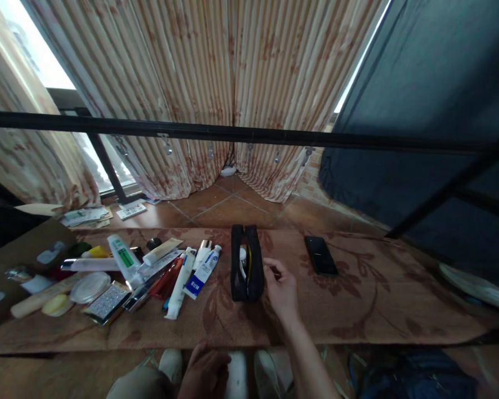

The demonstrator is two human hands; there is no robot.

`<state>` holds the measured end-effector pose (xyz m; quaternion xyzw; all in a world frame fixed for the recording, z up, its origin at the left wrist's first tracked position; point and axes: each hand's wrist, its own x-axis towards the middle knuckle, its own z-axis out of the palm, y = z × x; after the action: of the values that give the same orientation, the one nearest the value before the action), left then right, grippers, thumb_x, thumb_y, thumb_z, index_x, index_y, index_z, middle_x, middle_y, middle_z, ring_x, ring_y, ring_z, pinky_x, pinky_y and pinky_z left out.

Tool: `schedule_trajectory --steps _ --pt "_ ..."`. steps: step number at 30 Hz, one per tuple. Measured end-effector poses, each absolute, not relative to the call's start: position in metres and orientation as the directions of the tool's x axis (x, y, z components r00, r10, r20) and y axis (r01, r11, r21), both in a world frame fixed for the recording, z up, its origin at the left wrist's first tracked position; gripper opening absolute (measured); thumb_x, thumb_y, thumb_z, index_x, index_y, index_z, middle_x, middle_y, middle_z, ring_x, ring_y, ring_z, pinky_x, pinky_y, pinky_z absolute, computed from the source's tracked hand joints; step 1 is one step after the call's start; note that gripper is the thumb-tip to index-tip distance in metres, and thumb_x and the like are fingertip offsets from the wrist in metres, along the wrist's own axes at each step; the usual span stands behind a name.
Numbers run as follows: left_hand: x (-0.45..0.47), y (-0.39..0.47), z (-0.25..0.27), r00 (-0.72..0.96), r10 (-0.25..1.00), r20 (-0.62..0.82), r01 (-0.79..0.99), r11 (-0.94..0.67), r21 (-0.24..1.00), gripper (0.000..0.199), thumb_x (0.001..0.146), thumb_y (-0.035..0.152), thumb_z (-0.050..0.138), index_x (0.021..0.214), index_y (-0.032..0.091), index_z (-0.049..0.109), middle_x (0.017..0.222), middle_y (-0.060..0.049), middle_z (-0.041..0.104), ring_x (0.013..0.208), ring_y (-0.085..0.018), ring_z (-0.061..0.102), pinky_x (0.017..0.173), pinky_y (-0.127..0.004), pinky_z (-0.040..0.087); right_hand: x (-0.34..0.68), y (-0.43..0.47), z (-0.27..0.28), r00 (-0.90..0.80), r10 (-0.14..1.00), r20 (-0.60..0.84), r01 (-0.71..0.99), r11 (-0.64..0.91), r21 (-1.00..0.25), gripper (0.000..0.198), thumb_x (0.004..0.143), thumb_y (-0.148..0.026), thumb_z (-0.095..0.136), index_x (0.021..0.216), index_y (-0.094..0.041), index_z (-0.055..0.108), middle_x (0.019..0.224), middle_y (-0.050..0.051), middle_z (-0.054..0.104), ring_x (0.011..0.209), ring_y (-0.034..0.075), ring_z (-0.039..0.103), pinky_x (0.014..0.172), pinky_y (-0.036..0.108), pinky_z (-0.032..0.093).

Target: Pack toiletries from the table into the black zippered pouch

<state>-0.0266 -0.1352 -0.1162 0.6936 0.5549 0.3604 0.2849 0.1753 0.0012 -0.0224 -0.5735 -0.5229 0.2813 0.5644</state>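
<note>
A black zippered pouch (256, 271) lies lengthwise on the brown patterned cloth, its top gaping. Inside it I see a white item (243, 256) and a strip of yellow, neither clear enough to name. My right hand (281, 289) is at the pouch's right side, fingers curled and tips pinched against its edge. Low in front of the cloth's near edge, above my lap, is my left hand (205, 370); it is in shadow, holds nothing visible, and its fingers are loosely apart. Left of the pouch lie a blue-and-white tube (203, 272) and a long white tube (180, 284).
Further left are a green-and-white tube (123, 257), a round clear container (90, 287), a glittery case (110, 302) and several other toiletries beside a cardboard box (29, 249). A black phone (320, 255) lies to the right. A dark rail (233, 133) crosses before the curtains.
</note>
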Motion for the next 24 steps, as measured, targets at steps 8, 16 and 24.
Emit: schedule_trajectory --steps 8,16,24 --pt "-0.033 -0.168 -0.123 0.142 0.99 -0.026 0.398 -0.033 0.917 0.017 0.08 0.026 0.047 0.082 0.019 0.063 0.069 -0.004 0.065 0.066 -0.016 0.062 0.064 -0.023 0.051 0.165 -0.089 -0.074 0.335 0.933 0.129 0.314 0.018 -0.949 0.026 0.077 -0.032 0.054 0.091 -0.017 0.069 0.094 0.009 0.07 0.091 0.023 0.064 0.086 0.036 0.047" --pt "-0.036 -0.185 -0.099 0.142 0.987 -0.074 0.255 0.036 0.966 0.014 0.077 0.024 0.048 0.079 0.019 0.062 0.073 -0.004 0.065 0.072 -0.017 0.061 0.068 -0.024 0.046 0.156 -0.164 -0.086 0.166 0.971 0.17 0.468 0.074 -0.881 0.023 0.077 -0.03 0.056 0.092 -0.02 0.07 0.11 0.011 0.064 0.103 0.023 0.06 0.089 0.034 0.047" --pt "-0.058 -0.208 -0.076 0.177 0.978 -0.112 0.114 0.093 0.989 0.017 0.077 0.029 0.052 0.084 0.017 0.062 0.075 -0.004 0.063 0.071 -0.016 0.058 0.066 -0.025 0.045 0.156 -0.2 -0.054 0.108 0.96 0.259 0.434 0.189 -0.881 0.021 0.084 -0.033 0.052 0.089 -0.021 0.068 0.101 0.009 0.066 0.097 0.021 0.062 0.083 0.031 0.05"
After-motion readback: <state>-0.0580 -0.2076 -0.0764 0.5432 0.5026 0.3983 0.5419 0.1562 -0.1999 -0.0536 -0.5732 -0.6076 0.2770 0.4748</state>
